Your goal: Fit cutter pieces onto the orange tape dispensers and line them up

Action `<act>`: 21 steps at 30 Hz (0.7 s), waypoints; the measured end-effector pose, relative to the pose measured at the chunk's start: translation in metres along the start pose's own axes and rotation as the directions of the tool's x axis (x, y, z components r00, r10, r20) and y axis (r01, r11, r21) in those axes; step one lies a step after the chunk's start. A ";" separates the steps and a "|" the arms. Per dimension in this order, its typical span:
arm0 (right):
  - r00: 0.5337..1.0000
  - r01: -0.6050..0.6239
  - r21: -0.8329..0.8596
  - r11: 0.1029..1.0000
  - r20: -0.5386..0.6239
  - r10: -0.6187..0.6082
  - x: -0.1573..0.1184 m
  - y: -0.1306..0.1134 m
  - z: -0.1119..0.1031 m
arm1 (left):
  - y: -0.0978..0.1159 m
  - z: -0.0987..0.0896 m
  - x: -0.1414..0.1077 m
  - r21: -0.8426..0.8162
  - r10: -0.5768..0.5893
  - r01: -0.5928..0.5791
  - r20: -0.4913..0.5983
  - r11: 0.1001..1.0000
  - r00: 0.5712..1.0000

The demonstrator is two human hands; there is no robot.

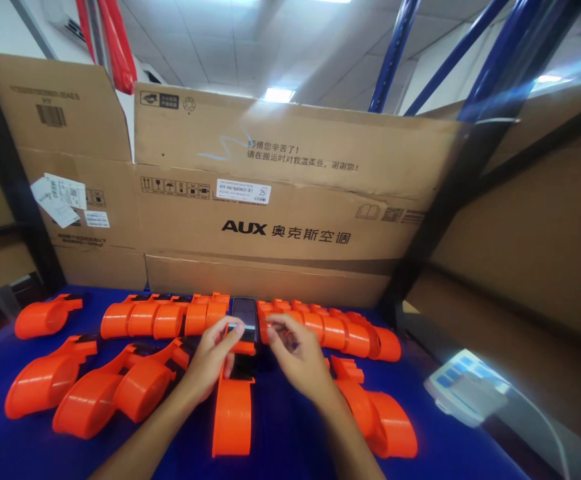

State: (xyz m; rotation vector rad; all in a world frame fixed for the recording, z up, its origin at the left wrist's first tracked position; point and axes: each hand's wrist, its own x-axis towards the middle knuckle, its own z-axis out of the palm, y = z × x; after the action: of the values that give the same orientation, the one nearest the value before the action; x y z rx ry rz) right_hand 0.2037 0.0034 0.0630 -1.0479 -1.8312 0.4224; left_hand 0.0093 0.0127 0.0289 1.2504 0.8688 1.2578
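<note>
My left hand (217, 350) is closed around the upper end of an orange plastic part (233, 417). The part has a rounded, cup-like body hanging below my fingers and a narrow arm with a black piece near the grip. My left thumb lies across the top, in front of a dark phone-like device (245, 310). Just right of it, my right hand (297, 350) is curled, thumb and index finger close together. Whatever may be between those fingertips is too small to make out.
Similar orange parts stand in a back row (167, 320) and nearer at left (87, 403) and right (395, 423) on the blue tabletop (280, 440). A white device with a cable (467, 387) sits at right. A cardboard wall (290, 207) and dark posts (430, 207) bound the back.
</note>
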 end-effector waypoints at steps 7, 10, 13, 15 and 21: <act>0.978 0.158 -0.025 0.987 0.144 -0.153 -0.002 -0.012 0.004 | 0.003 0.000 -0.002 -0.016 0.037 -0.037 -0.002 0.999 0.999; 0.980 0.164 -0.049 0.985 0.123 -0.157 -0.002 -0.012 0.006 | 0.005 -0.002 -0.001 -0.012 0.036 -0.036 -0.015 0.999 0.999; 0.991 0.132 -0.101 0.986 0.034 -0.130 -0.003 -0.012 0.004 | 0.011 -0.010 0.001 -0.072 0.035 -0.040 -0.067 0.997 0.997; 0.995 0.089 -0.135 0.987 -0.030 -0.093 -0.003 -0.011 0.000 | 0.017 -0.018 0.002 -0.176 0.013 -0.026 -0.078 0.984 0.997; 0.963 0.142 -0.264 0.954 0.258 -0.072 -0.002 -0.010 -0.007 | 0.029 -0.030 0.002 -0.420 0.007 -0.009 -0.006 0.907 1.000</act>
State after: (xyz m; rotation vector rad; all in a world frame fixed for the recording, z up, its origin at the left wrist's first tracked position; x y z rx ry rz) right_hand 0.2051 -0.0051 0.0717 -1.1166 -2.2085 0.2387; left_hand -0.0252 0.0167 0.0522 0.9043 0.5526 1.3671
